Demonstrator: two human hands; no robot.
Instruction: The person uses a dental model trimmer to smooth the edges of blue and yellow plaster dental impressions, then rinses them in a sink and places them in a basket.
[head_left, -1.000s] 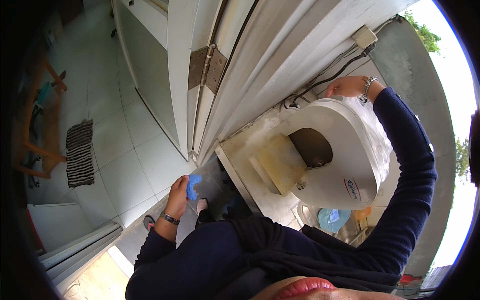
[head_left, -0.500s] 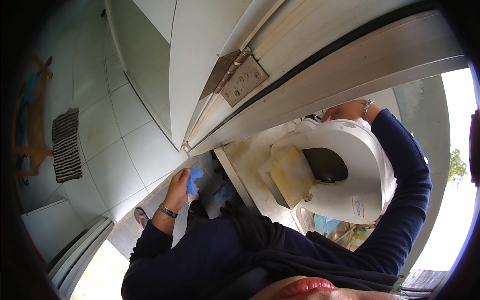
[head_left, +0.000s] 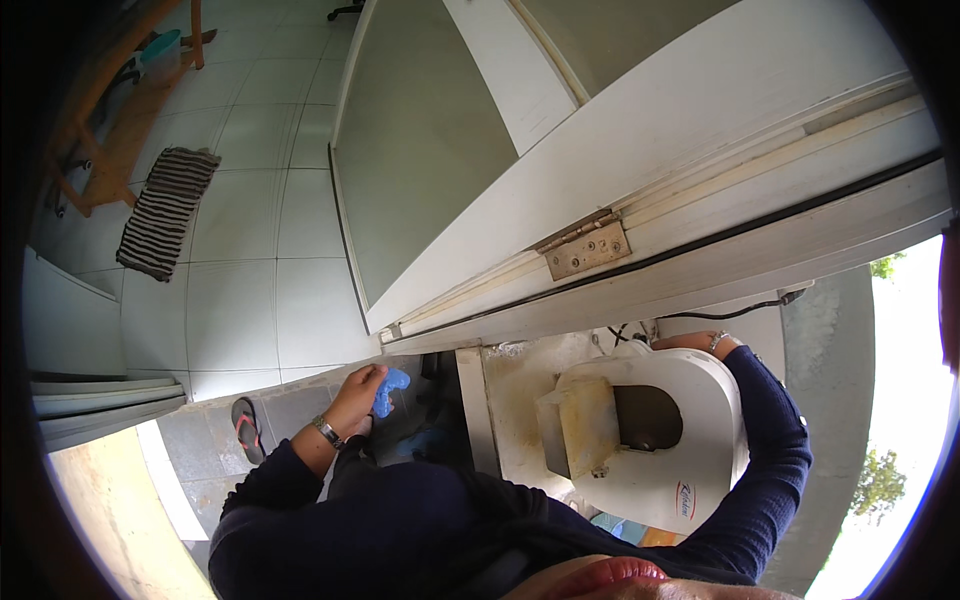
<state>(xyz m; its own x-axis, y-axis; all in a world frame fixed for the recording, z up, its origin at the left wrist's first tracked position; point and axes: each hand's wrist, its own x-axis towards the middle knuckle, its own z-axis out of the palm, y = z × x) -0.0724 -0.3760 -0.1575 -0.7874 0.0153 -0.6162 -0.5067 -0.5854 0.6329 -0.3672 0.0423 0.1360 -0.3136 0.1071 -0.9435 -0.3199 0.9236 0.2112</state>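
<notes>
My left hand (head_left: 358, 398), at lower centre, holds a crumpled blue cloth (head_left: 393, 388) in closed fingers. My right hand (head_left: 690, 341) reaches over to the back of a white rounded appliance (head_left: 712, 430), near its top edge and some black cords; its fingertips are hidden or too small to make out. The appliance has a dark oval opening (head_left: 652, 420) in its middle and a stained yellowish box-like piece (head_left: 582, 422) on its left side. It stands on a stained ledge (head_left: 515, 440) at lower right.
A white door frame with a rusty hinge (head_left: 588, 252) crosses above the ledge. Left are a tiled floor (head_left: 230, 220), striped mat (head_left: 165, 213), wooden furniture (head_left: 88, 140) with a teal bucket (head_left: 160, 55), and a flip-flop (head_left: 247, 430). A grey wall (head_left: 830, 360) is at the right.
The view has swung up toward the door and indoor floor, so the appliance appears lower in the picture. My right hand stays at its back; my left hand keeps the blue cloth.
</notes>
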